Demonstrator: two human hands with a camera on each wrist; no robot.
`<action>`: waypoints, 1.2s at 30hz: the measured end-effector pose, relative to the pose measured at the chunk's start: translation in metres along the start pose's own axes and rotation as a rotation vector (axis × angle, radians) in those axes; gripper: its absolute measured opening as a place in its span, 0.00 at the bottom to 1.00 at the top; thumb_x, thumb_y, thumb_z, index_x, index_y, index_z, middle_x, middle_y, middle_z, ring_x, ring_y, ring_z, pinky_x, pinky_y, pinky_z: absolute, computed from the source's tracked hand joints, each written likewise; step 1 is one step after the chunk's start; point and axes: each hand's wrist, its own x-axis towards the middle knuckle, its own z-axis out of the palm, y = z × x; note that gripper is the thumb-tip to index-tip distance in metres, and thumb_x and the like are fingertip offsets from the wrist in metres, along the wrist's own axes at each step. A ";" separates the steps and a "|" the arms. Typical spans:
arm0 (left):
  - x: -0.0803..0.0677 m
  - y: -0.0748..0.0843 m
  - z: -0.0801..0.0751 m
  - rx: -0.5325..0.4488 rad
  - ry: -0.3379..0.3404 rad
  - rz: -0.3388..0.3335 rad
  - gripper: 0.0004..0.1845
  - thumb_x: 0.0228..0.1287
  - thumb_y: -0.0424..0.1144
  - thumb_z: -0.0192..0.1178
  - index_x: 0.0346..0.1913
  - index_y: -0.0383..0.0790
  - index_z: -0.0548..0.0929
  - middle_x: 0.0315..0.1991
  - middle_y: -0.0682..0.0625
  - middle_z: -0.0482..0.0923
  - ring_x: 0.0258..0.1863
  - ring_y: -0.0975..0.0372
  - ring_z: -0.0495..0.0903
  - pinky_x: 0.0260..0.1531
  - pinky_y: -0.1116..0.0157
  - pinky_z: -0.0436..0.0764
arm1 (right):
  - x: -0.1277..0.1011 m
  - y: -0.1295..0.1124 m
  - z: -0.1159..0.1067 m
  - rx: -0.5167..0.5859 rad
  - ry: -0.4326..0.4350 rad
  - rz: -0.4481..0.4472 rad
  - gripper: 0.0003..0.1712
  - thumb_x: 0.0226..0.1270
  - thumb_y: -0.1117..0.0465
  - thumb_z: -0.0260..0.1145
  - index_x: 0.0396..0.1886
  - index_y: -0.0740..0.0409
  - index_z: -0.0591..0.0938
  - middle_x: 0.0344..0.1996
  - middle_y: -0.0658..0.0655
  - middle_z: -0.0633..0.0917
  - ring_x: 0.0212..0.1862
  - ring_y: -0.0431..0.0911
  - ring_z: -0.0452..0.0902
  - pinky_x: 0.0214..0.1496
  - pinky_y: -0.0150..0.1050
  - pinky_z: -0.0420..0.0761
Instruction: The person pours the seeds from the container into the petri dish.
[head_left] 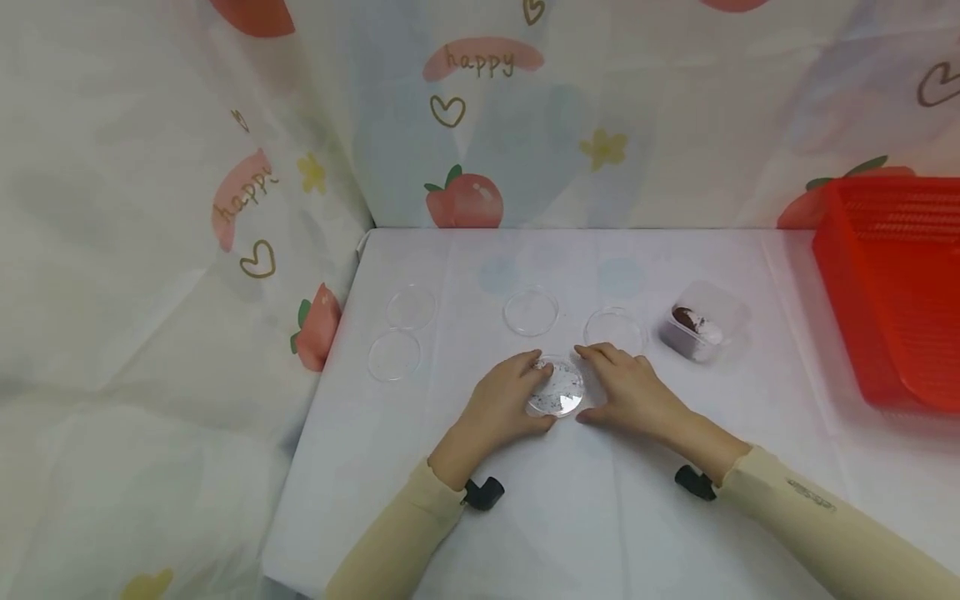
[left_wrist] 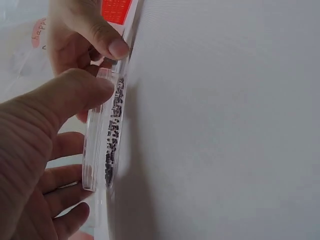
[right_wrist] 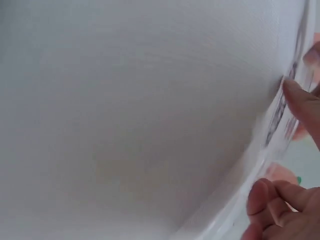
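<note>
A clear round petri dish [head_left: 558,392] with dark specks scattered inside lies flat on the white table [head_left: 570,500]. My left hand [head_left: 534,390] grips its left rim, fingers over the far edge and thumb at the near edge. My right hand [head_left: 592,383] holds the right rim the same way. In the left wrist view the dish [left_wrist: 107,135] shows edge-on, with the left thumb [left_wrist: 75,92] on its rim and the right thumb [left_wrist: 107,42] touching the far side. The right wrist view shows the dish's edge [right_wrist: 280,115], blurred, under the right thumb [right_wrist: 302,102].
Several empty clear dishes lie behind the hands: two at the left [head_left: 411,307] [head_left: 393,354], one in the middle [head_left: 531,312], one at the right [head_left: 615,329]. A small clear box with brown contents [head_left: 701,329] stands further right. A red basket [head_left: 892,292] fills the right edge.
</note>
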 end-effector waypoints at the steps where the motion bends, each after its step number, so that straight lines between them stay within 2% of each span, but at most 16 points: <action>1: -0.004 -0.001 -0.001 0.018 -0.001 -0.004 0.39 0.58 0.57 0.74 0.71 0.45 0.78 0.76 0.50 0.69 0.75 0.57 0.69 0.72 0.61 0.70 | -0.001 0.000 -0.002 0.001 0.017 0.002 0.54 0.48 0.49 0.85 0.73 0.63 0.71 0.65 0.64 0.78 0.66 0.60 0.76 0.55 0.58 0.72; 5: -0.027 -0.006 -0.004 0.064 0.011 -0.019 0.37 0.62 0.54 0.72 0.70 0.39 0.78 0.77 0.52 0.68 0.78 0.59 0.65 0.74 0.62 0.68 | -0.009 0.004 -0.017 0.018 0.129 0.003 0.49 0.56 0.46 0.81 0.73 0.63 0.72 0.64 0.65 0.78 0.62 0.61 0.78 0.58 0.62 0.71; 7: -0.041 -0.010 -0.005 0.063 0.022 -0.041 0.37 0.62 0.52 0.73 0.70 0.37 0.78 0.76 0.50 0.68 0.77 0.59 0.65 0.73 0.62 0.68 | -0.013 0.008 -0.029 0.020 0.205 0.004 0.46 0.58 0.47 0.79 0.71 0.64 0.73 0.62 0.65 0.79 0.55 0.61 0.80 0.57 0.64 0.71; 10: -0.064 -0.018 -0.009 0.047 0.046 -0.085 0.37 0.61 0.50 0.74 0.69 0.36 0.78 0.76 0.47 0.70 0.76 0.57 0.67 0.73 0.61 0.70 | -0.019 0.019 -0.049 0.025 0.302 0.039 0.45 0.58 0.51 0.80 0.70 0.65 0.73 0.60 0.67 0.79 0.51 0.61 0.79 0.57 0.67 0.69; 13: -0.086 -0.026 -0.014 0.012 0.077 -0.140 0.36 0.60 0.48 0.75 0.68 0.34 0.78 0.75 0.46 0.71 0.75 0.56 0.69 0.72 0.59 0.71 | -0.027 0.034 -0.068 0.035 0.353 0.122 0.46 0.59 0.53 0.79 0.72 0.66 0.71 0.62 0.71 0.76 0.57 0.66 0.74 0.59 0.71 0.65; 17: -0.112 -0.040 -0.020 -0.042 0.125 -0.218 0.35 0.60 0.45 0.76 0.67 0.33 0.79 0.73 0.45 0.73 0.75 0.55 0.70 0.71 0.56 0.73 | -0.038 0.057 -0.088 0.023 0.334 0.284 0.51 0.62 0.50 0.77 0.78 0.64 0.63 0.69 0.76 0.68 0.68 0.74 0.61 0.65 0.77 0.59; 19: -0.124 -0.048 -0.022 -0.063 0.142 -0.260 0.35 0.59 0.44 0.76 0.67 0.33 0.79 0.73 0.44 0.73 0.75 0.54 0.69 0.70 0.55 0.73 | -0.043 0.067 -0.094 0.007 0.307 0.350 0.56 0.62 0.46 0.76 0.81 0.63 0.59 0.72 0.77 0.63 0.69 0.76 0.58 0.66 0.78 0.59; 22: -0.138 -0.059 -0.025 -0.091 0.164 -0.328 0.36 0.58 0.43 0.77 0.67 0.32 0.78 0.74 0.44 0.72 0.75 0.53 0.69 0.69 0.54 0.74 | -0.048 0.081 -0.095 -0.002 0.257 0.417 0.61 0.62 0.43 0.75 0.82 0.64 0.52 0.74 0.79 0.58 0.71 0.77 0.54 0.63 0.80 0.60; 26: -0.152 -0.071 -0.029 -0.121 0.185 -0.433 0.36 0.59 0.41 0.76 0.68 0.30 0.77 0.75 0.43 0.70 0.74 0.50 0.71 0.63 0.50 0.79 | -0.051 0.094 -0.088 0.022 0.213 0.465 0.66 0.61 0.38 0.73 0.82 0.68 0.48 0.74 0.81 0.56 0.70 0.79 0.54 0.62 0.81 0.61; 30: -0.160 -0.080 -0.034 -0.138 0.194 -0.525 0.35 0.60 0.40 0.75 0.68 0.29 0.76 0.75 0.41 0.69 0.72 0.47 0.72 0.58 0.46 0.81 | -0.052 0.104 -0.081 0.053 0.184 0.490 0.68 0.61 0.34 0.72 0.81 0.71 0.47 0.70 0.83 0.61 0.65 0.78 0.61 0.59 0.80 0.64; 34: -0.156 -0.082 -0.040 -0.111 0.174 -0.551 0.34 0.59 0.38 0.74 0.65 0.25 0.76 0.73 0.36 0.70 0.70 0.40 0.73 0.65 0.43 0.75 | -0.050 0.112 -0.078 0.065 0.176 0.491 0.65 0.63 0.35 0.71 0.80 0.72 0.51 0.65 0.81 0.66 0.60 0.75 0.67 0.52 0.77 0.72; 36: -0.148 -0.079 -0.046 -0.087 0.129 -0.564 0.34 0.58 0.38 0.73 0.64 0.21 0.76 0.70 0.32 0.71 0.70 0.37 0.71 0.70 0.41 0.69 | -0.048 0.113 -0.078 0.071 0.178 0.494 0.63 0.64 0.35 0.71 0.80 0.72 0.53 0.64 0.80 0.68 0.59 0.74 0.68 0.50 0.74 0.74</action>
